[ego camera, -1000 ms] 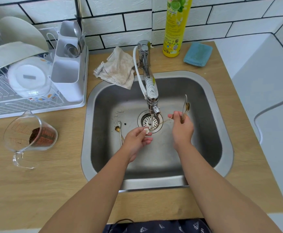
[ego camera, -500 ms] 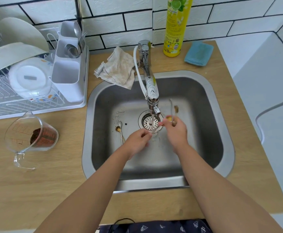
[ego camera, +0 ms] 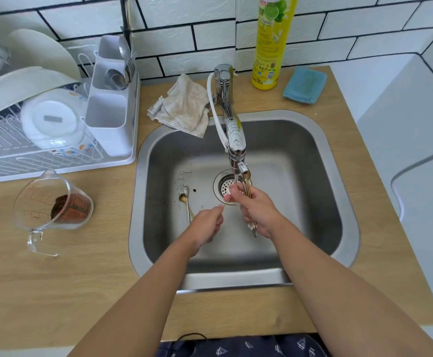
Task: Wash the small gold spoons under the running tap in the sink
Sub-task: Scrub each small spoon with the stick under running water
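Both hands are over the steel sink [ego camera: 339, 155], just below the chrome tap [ego camera: 236, 140]. My right hand [ego camera: 258, 210] grips a bunch of small gold spoons [ego camera: 248, 185], bowls up beside the tap's spout, with flower-ended handles showing below the palm. My left hand [ego camera: 206, 225] pinches the handle end of one thin gold spoon [ego camera: 225, 203], whose other end reaches my right fingers over the drain [ego camera: 223, 186]. Two more gold spoons [ego camera: 186, 202] lie on the sink floor to the left. The water stream is hard to make out.
A crumpled cloth [ego camera: 184, 106] hangs over the sink's back rim. Yellow dish soap [ego camera: 272, 42] and a blue sponge [ego camera: 304, 85] stand behind. A white dish rack [ego camera: 56, 119] with a cutlery holder sits at left, and a glass measuring jug [ego camera: 56, 204] of brown powder lies in front of it.
My right hand has moved left with its bunch of spoons, from right of the drain to just under the spout. My left hand stays near the drain, holding the single spoon's handle.
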A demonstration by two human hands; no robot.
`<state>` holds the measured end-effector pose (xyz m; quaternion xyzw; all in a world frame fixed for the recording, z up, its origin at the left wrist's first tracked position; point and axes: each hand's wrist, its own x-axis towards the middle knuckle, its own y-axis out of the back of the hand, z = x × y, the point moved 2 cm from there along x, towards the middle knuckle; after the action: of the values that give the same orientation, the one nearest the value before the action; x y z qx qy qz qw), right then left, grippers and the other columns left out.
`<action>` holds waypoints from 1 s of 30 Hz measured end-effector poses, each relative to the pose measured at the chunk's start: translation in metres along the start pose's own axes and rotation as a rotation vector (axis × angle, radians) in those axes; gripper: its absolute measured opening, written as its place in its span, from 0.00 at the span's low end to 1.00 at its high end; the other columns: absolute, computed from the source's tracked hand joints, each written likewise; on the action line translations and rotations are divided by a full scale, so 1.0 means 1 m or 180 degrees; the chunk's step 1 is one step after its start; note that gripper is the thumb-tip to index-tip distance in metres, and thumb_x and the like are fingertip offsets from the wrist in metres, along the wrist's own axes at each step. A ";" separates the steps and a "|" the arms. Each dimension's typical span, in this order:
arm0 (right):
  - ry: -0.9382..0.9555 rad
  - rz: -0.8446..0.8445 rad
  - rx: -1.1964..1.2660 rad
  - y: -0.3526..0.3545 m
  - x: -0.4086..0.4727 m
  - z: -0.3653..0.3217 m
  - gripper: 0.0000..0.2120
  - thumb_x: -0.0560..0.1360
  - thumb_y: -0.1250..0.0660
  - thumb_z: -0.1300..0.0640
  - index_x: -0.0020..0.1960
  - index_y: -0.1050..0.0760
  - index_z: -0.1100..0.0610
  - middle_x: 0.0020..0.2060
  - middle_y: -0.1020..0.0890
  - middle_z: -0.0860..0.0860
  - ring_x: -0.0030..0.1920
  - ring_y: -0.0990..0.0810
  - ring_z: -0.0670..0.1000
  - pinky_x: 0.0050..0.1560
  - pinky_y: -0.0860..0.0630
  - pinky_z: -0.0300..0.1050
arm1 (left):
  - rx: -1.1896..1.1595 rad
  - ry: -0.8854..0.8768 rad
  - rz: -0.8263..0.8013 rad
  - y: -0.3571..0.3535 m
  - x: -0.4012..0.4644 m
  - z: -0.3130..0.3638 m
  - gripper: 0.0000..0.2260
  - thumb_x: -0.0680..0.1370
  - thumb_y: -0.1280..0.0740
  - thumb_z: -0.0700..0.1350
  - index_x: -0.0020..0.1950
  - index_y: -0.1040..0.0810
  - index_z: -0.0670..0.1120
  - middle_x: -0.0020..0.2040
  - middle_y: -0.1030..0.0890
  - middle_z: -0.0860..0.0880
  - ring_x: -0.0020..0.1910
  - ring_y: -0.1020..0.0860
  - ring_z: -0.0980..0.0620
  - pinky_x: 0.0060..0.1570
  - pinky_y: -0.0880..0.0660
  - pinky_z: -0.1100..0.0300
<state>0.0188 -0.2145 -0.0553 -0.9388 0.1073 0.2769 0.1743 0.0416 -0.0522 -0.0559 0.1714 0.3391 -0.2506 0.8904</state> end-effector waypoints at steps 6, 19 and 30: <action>-0.0049 0.0226 -0.0275 0.004 0.002 0.000 0.17 0.82 0.33 0.43 0.47 0.18 0.57 0.46 0.11 0.53 0.22 0.41 0.45 0.22 0.43 0.38 | 0.0315 -0.0096 0.0104 0.001 -0.002 -0.001 0.22 0.79 0.43 0.65 0.32 0.34 0.51 0.26 0.35 0.56 0.25 0.40 0.54 0.27 0.42 0.60; 0.0043 -0.0209 0.0179 0.002 0.002 -0.001 0.09 0.83 0.34 0.54 0.63 0.23 0.54 0.53 0.12 0.54 0.22 0.42 0.43 0.22 0.43 0.36 | -0.0377 0.0360 -0.0302 0.002 -0.005 0.000 0.27 0.78 0.44 0.68 0.27 0.39 0.51 0.28 0.39 0.50 0.24 0.47 0.52 0.22 0.48 0.62; 0.0582 0.1131 -0.0361 0.015 0.007 -0.001 0.08 0.82 0.32 0.53 0.48 0.16 0.54 0.41 0.11 0.43 0.43 0.17 0.33 0.46 0.30 0.33 | 0.0551 -0.0328 0.0656 0.005 -0.001 -0.006 0.20 0.80 0.39 0.61 0.41 0.25 0.47 0.36 0.22 0.52 0.32 0.25 0.54 0.38 0.29 0.58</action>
<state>0.0205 -0.2292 -0.0627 -0.9347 0.2709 0.2225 0.0591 0.0410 -0.0447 -0.0585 0.2683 0.2506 -0.1946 0.9096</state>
